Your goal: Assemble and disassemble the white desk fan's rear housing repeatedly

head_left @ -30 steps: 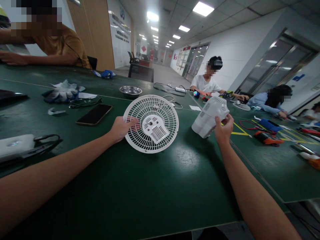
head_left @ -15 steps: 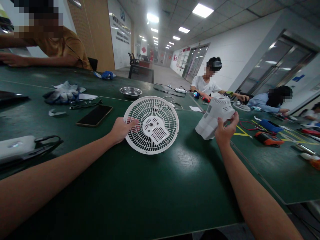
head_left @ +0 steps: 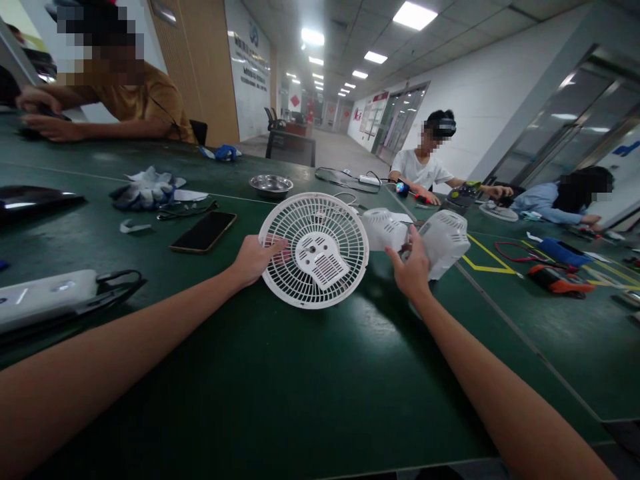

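My left hand (head_left: 254, 259) grips the left rim of a round white fan grille (head_left: 325, 261), thumb on its near face. The grille is tilted up, with a slotted plate at its centre. To the right, my right hand (head_left: 411, 267) has thumb and fingers at the edge of a white plastic housing piece (head_left: 384, 228), which seems pinched between them; the grip is partly hidden. Part of that piece lies behind the grille's right side. Close beside the same hand, a second white vented housing piece (head_left: 445, 241) stands to the right.
A phone (head_left: 204, 232), work gloves (head_left: 150, 188) and a white device (head_left: 50, 300) lie on the left. Behind the grille is a metal bowl (head_left: 271, 185). An orange multimeter (head_left: 560, 280) lies to the right. Other people sit around the green table (head_left: 300, 387).
My right hand has moved left towards the grille. Where one white housing showed before, two white pieces now show apart. The left hand keeps its hold; the view has shifted slightly.
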A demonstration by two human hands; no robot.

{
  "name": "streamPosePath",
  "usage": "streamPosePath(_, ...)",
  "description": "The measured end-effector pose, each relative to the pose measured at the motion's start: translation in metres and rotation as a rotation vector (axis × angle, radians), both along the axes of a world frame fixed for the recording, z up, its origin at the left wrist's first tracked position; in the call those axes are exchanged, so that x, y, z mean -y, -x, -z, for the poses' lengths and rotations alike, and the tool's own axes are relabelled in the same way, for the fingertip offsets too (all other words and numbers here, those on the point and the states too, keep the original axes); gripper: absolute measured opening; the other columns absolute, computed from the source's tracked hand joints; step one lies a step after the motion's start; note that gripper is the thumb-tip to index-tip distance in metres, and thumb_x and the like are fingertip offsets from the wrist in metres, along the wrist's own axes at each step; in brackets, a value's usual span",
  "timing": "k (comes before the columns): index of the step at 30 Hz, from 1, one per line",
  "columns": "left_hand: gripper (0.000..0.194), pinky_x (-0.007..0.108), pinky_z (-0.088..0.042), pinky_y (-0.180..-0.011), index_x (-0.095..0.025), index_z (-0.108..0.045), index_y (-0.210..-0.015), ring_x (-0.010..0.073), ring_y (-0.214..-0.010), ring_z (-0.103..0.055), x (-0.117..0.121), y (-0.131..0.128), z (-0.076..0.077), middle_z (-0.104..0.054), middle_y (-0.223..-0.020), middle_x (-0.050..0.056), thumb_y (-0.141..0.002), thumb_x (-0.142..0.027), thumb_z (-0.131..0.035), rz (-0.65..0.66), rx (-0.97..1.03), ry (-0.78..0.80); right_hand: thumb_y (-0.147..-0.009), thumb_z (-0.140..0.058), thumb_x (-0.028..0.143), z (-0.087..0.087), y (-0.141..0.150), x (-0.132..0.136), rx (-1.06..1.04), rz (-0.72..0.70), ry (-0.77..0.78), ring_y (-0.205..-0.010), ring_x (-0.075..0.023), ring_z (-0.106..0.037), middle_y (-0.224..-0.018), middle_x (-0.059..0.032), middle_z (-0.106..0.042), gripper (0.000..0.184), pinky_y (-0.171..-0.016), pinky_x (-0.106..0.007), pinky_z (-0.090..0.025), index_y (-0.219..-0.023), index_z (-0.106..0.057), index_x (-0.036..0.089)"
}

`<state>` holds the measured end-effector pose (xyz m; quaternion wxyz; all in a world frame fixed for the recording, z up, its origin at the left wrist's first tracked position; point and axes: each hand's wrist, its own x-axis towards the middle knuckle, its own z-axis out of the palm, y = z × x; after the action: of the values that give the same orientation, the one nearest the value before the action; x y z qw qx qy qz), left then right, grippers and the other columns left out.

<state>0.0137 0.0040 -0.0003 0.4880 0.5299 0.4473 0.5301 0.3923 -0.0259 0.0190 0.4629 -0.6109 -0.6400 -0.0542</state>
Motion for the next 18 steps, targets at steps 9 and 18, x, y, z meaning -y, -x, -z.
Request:
streamPosePath(9, 0.008, 0.034, -0.06, -0.068, -0.013, -0.074, -0.085, 0.0193, -0.068, -0.072, 0.011, -0.007, -0.015, -0.076, -0.076, 0.007, -0.088, -0.02, -0.074, -0.062, -0.066, -0.011, -0.077, -0.076, 0.054, 0.021, 0.009, -0.003, 0.056, -0.06, 0.297, -0.101, -0.0372, -0.068, -0.123, -0.0193, -0.069, 0.109, -0.099, -0.062, -0.049, -0.164, -0.022, 0.016)
streamPosePath(18, 0.015, 0.038, -0.062, -0.076, -0.015, -0.076, -0.089, 0.023, -0.075, -0.075, 0.02, -0.005, -0.02, -0.078, -0.083, 0.008, -0.089, -0.03, -0.075, -0.112, -0.145, -0.167, -0.091, -0.064, 0.054, -0.008, 0.065, 0.039, -0.294, -0.343, 0.149, -0.115, -0.0318, -0.065, -0.125, -0.0117, -0.071, 0.054, -0.104, -0.055, -0.05, -0.137, -0.061, 0.026)
